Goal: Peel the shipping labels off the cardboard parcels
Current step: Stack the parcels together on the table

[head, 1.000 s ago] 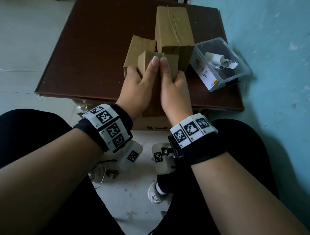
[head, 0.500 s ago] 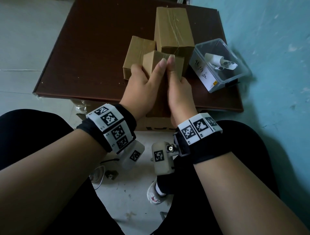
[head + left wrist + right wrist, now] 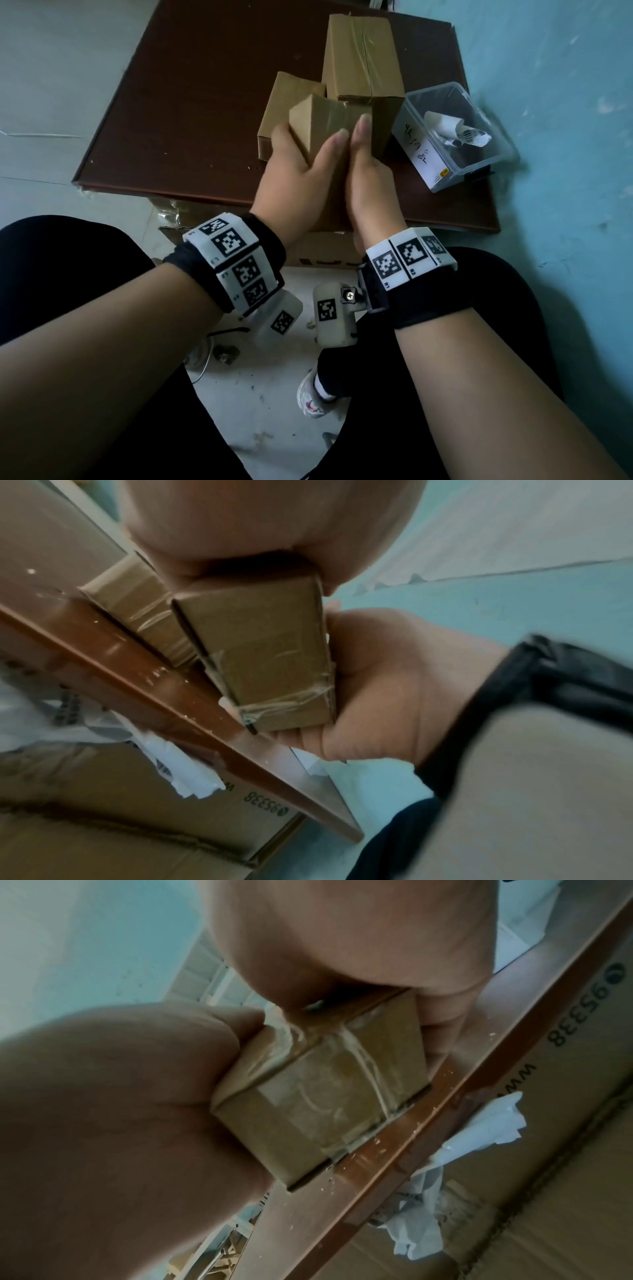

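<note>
**Small parcel held in both hands, no label in sight**

Left hand (image 3: 294, 178) and right hand (image 3: 368, 181) clasp 1 small taped parcel (image 3: 325, 116) from opposite sides, tilted over the brown board (image 3: 191, 102), just in front of 2 other parcels (image 3: 359, 58). No shipping label shows on its visible faces.

Risk: glossy tape may let the parcel slip; peeling fast could tear a label.

Clear bin (image 3: 493, 161), right of the parcels: rolled white labels (image 3: 455, 132) inside.
</note>
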Action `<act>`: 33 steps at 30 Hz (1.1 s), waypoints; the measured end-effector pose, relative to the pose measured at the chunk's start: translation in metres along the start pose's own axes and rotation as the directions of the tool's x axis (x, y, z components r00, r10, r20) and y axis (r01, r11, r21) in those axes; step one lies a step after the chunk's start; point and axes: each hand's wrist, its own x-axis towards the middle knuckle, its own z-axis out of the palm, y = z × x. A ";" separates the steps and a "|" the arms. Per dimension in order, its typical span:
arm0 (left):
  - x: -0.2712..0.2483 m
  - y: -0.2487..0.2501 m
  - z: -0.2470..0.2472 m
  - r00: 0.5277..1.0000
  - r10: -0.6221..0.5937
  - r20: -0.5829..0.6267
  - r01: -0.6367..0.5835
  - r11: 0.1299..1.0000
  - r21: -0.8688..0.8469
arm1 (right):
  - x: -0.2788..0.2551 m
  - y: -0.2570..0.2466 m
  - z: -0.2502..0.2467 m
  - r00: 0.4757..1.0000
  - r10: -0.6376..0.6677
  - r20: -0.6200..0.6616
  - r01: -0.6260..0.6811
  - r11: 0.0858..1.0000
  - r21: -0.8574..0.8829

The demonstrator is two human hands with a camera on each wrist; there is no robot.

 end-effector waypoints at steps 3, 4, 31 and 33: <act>0.017 -0.002 -0.013 0.985 -0.164 -0.060 0.153 0.975 -0.159 | -0.005 0.003 0.004 0.987 -0.092 0.132 0.099 0.994 -0.053; 0.023 -0.002 -0.018 0.969 -0.233 -0.076 0.212 0.953 -0.218 | -0.006 0.006 0.005 0.974 -0.117 0.191 0.128 0.991 -0.046; 0.008 0.001 -0.026 0.960 -0.215 0.182 0.256 0.934 -0.248 | -0.004 0.001 -0.021 0.896 -0.238 0.376 0.227 0.971 0.074; 0.010 -0.007 -0.023 0.969 -0.182 0.166 0.204 0.970 -0.131 | -0.002 0.004 -0.024 0.902 -0.269 0.337 0.293 0.956 -0.021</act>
